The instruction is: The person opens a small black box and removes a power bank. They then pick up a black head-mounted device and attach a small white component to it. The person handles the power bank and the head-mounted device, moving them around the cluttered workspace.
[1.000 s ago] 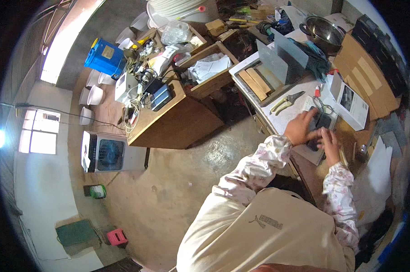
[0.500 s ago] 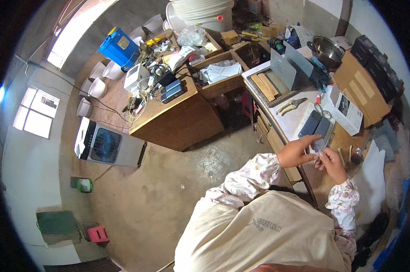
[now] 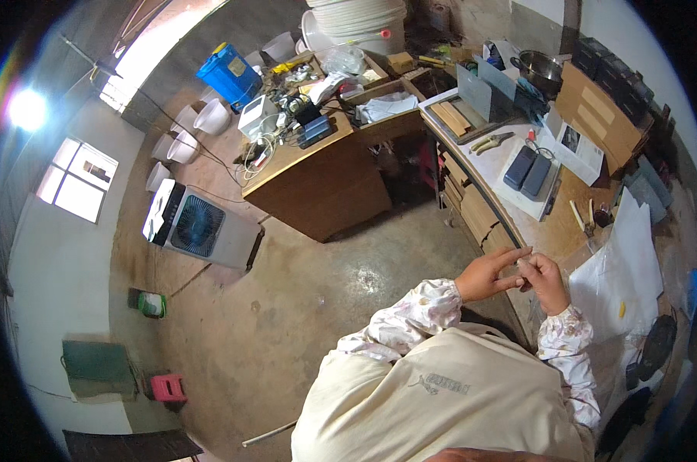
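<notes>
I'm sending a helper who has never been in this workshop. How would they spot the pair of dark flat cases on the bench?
Start at the long wooden workbench along the right wall, beyond the person's hands. On it lies a white paper sheet, and the two dark grey flat rectangular cases sit side by side on that sheet. Unlike the yellow-handled pliers nearby, they are plain, matching blocks.

We hold our left hand (image 3: pixel 487 273) and right hand (image 3: pixel 545 279) together over the near edge of the long wooden bench (image 3: pixel 572 231), fingertips meeting around something too small to make out. Farther along the bench, two dark blue rectangular blocks (image 3: pixel 527 171) lie side by side on a white sheet (image 3: pixel 510 158), near yellow-handled pliers (image 3: pixel 490 141). A white box fan (image 3: pixel 194 225) stands on the concrete floor (image 3: pixel 287 285).
</notes>
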### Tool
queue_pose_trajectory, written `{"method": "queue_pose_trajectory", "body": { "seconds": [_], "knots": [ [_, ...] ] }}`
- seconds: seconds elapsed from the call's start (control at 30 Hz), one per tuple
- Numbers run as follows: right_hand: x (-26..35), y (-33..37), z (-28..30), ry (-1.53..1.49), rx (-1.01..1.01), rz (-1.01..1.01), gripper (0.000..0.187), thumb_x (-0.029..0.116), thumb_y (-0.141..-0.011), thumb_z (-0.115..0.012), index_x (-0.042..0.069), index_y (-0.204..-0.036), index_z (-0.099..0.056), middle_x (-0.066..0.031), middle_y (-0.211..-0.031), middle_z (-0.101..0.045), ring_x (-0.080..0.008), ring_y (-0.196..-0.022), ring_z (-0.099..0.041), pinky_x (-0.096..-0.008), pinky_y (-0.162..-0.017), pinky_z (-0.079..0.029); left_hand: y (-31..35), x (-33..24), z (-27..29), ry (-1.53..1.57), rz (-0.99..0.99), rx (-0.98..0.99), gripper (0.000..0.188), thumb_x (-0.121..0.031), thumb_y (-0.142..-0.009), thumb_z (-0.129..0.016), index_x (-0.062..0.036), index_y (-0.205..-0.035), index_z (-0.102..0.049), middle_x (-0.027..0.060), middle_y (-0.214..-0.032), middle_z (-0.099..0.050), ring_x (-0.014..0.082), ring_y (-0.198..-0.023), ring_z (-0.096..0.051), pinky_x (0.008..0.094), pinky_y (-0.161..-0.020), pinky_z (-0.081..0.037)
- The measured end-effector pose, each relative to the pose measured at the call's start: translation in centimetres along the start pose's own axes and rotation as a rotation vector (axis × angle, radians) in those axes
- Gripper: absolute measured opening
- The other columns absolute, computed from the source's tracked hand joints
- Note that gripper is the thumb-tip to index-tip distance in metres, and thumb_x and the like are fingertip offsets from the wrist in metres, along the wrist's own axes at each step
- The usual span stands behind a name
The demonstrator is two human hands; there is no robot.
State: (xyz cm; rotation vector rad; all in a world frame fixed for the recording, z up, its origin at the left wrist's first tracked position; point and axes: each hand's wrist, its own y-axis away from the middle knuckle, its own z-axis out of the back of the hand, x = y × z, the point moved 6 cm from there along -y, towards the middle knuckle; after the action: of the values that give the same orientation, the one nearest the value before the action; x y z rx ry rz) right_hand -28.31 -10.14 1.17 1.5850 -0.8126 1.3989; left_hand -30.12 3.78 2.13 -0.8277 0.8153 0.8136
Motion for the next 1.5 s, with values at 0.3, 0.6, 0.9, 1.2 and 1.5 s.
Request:
{"method": "queue_pose_trajectory", "body": {
  "seconds": [0.3, 0.6, 0.9, 1.2, 1.5],
  "knots": [
    [2.3, -1.5, -9.8, -0.128, 0.040, 0.030, 0.036, 0.041, -0.092, -0.057, 0.008, -0.077, -0.054, 0.0009, -0.070, -0.056, -0.0065, -0.060, -0.053, -0.0214, -0.053, -0.045, 7.0, -0.4, 4.8, 0.294, 0.010, -0.145, 0.053, -0.034, -0.101, -0.036, -0.0049, -0.144, -0.027, 0.0133, -0.146, -0.031, 0.0269, -0.132, -0.034, 0.0346, -0.107, -0.028],
    [3.7, -11.6, -30.0, -0.040, 0.246, 0.156, 0.032, 0.034, -0.089, -0.064, 0.005, -0.077, -0.056, 0.0026, -0.067, -0.051, -0.0050, -0.059, -0.048, -0.0205, -0.051, -0.042, 17.9, 5.4, 19.4, 0.658, 0.138, -0.514, 0.058, -0.037, -0.102, -0.030, -0.0063, -0.149, -0.014, 0.0092, -0.149, -0.025, 0.0205, -0.132, -0.031, 0.0329, -0.107, -0.028],
    [6.9, -16.7, -41.3, 0.124, 0.250, 0.225, 0.021, 0.022, -0.092, -0.060, 0.006, -0.080, -0.052, 0.0015, -0.062, -0.050, -0.0049, -0.052, -0.049, -0.0202, -0.045, -0.040, 23.0, 7.9, 30.4, 0.739, 0.219, -0.643, 0.066, -0.049, -0.098, -0.033, -0.0056, -0.147, -0.020, 0.0072, -0.134, -0.043, 0.0154, -0.109, -0.047, 0.0310, -0.091, -0.040],
    [10.8, -13.5, -36.0, 0.312, 0.074, 0.421, 0.021, 0.010, -0.085, -0.066, 0.006, -0.101, -0.053, 0.0031, -0.077, -0.053, -0.0027, -0.066, -0.048, -0.0189, -0.059, -0.042, 21.1, 6.6, 31.8, 1.253, 0.205, -0.673, 0.051, -0.037, -0.100, -0.036, -0.0070, -0.141, -0.031, 0.0137, -0.129, -0.051, 0.0235, -0.112, -0.055, 0.0356, -0.093, -0.044],
    [9.0, -3.6, -24.6, 0.477, -0.081, 0.440, 0.031, 0.015, -0.077, -0.074, 0.009, -0.100, -0.055, 0.0003, -0.080, -0.057, -0.0095, -0.070, -0.055, -0.0251, -0.064, -0.048, 13.2, 2.1, 19.9, 1.269, 0.170, -0.402, 0.047, -0.031, -0.100, -0.035, -0.0044, -0.139, -0.032, 0.0164, -0.134, -0.046, 0.0265, -0.121, -0.048, 0.0400, -0.102, -0.039]
  ]
}}
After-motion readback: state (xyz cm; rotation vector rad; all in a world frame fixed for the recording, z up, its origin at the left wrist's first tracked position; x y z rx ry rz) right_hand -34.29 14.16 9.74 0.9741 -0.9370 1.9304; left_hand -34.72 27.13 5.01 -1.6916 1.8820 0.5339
